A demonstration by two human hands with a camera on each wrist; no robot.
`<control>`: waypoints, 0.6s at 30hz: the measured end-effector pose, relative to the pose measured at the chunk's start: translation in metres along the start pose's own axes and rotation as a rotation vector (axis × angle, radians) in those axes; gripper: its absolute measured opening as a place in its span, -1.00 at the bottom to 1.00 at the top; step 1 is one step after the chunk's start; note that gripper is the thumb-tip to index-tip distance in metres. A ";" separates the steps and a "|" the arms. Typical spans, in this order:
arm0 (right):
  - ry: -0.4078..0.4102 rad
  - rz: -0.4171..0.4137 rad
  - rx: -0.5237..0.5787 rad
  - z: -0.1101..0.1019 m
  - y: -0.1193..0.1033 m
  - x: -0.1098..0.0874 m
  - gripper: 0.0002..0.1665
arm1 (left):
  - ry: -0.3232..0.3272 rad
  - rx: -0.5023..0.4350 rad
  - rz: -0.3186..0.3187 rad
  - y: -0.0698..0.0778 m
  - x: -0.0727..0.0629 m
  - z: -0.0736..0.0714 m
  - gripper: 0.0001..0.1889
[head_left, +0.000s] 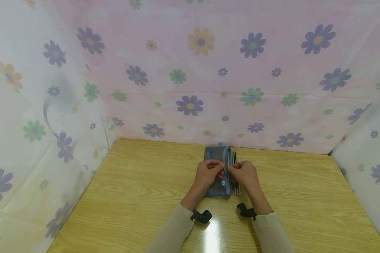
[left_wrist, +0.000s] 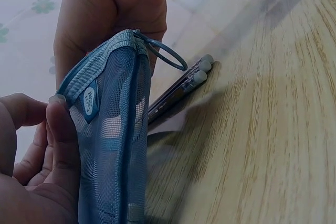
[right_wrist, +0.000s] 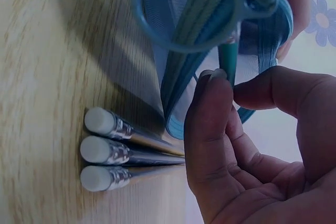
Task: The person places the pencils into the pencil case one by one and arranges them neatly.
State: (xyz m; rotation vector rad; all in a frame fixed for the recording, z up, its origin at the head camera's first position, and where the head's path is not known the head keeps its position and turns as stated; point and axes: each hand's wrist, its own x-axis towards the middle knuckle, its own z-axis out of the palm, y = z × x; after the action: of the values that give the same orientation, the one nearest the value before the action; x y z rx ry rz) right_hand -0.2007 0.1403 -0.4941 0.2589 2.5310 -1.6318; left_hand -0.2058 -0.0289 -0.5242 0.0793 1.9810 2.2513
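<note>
A blue mesh zip pencil pouch point(head_left: 218, 189) lies lengthwise on the table, its zipped side parted. My left hand point(head_left: 206, 174) pinches the pouch's edge between thumb and forefinger, beside a small oval label point(left_wrist: 90, 101) in the left wrist view. On the other side of the opening, my right hand point(head_left: 245, 172) pinches a slim green pencil point(right_wrist: 228, 59) at the pouch's mouth. A round plastic zip-pull ring point(right_wrist: 181, 48) hangs in front of it. Three pencils point(right_wrist: 131, 150) with white erasers lie side by side on the table along the pouch's right side.
The wood-grain table point(head_left: 139, 203) stretches out on both sides. Flower-print cloth point(head_left: 164, 70) hangs behind it and at both sides. Each wrist carries a black camera mount point(head_left: 202, 216).
</note>
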 end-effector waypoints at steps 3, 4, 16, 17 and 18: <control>0.003 -0.002 -0.020 -0.001 0.001 0.000 -0.68 | 0.003 -0.001 0.005 0.001 0.000 0.000 -0.80; 0.005 -0.002 -0.025 -0.001 0.001 0.000 -0.68 | 0.005 0.001 0.006 0.001 0.000 0.000 -0.80; 0.052 -0.037 -0.149 -0.007 0.002 0.001 -0.76 | 0.017 0.017 0.022 0.002 0.000 0.001 -0.81; 0.063 -0.046 -0.173 -0.007 0.003 0.001 -0.77 | 0.017 0.018 0.022 0.002 0.000 0.001 -0.81; 0.074 -0.056 -0.201 -0.007 0.004 0.002 -0.78 | 0.017 0.019 0.023 0.003 0.000 0.001 -0.81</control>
State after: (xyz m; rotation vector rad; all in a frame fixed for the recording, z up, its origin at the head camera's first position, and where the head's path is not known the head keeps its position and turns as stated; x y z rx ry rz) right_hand -0.2018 0.1489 -0.4948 0.2342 2.7562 -1.3950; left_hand -0.2055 -0.0278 -0.5213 0.0857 2.0197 2.2548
